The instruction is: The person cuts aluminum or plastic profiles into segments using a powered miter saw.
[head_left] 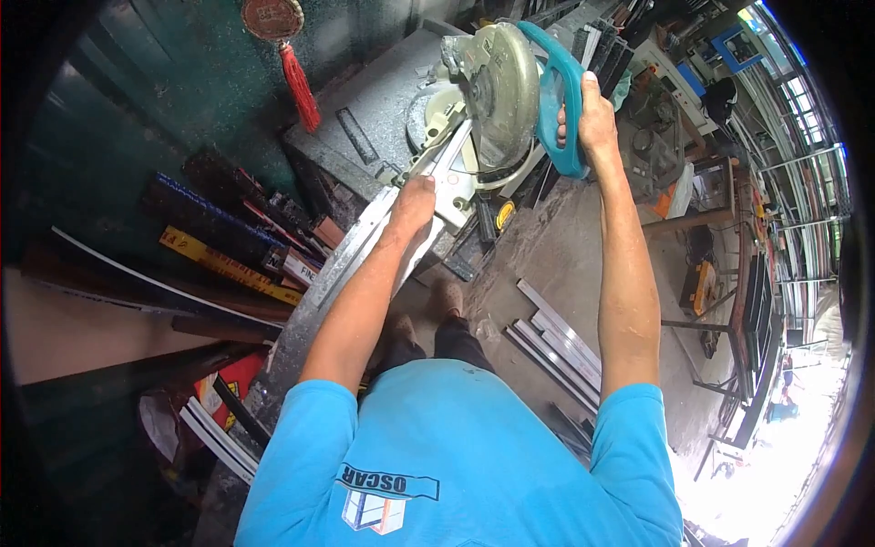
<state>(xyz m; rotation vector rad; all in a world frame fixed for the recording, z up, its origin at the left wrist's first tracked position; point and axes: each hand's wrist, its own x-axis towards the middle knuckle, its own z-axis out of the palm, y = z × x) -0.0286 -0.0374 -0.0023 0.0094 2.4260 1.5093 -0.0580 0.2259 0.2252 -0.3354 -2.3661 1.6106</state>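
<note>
My right hand [596,118] is wrapped round the teal handle [570,77] of a miter saw [501,87], with the thumb along its top. The saw's round guard stands over its pale base. My left hand [415,208] is closed on a long light metal profile [448,157], which lies across the saw base and points at the blade area. The blade's edge is hidden by the guard. My left hand is down and to the left of the guard, apart from it.
A dusty grey bench [342,87] bears the saw. Dark and yellow profiles [223,263] lean at the left. A red tassel [299,87] hangs above. Cut white profiles [561,342] lie on the floor near my feet. Metal frames and racks [802,210] stand at the right.
</note>
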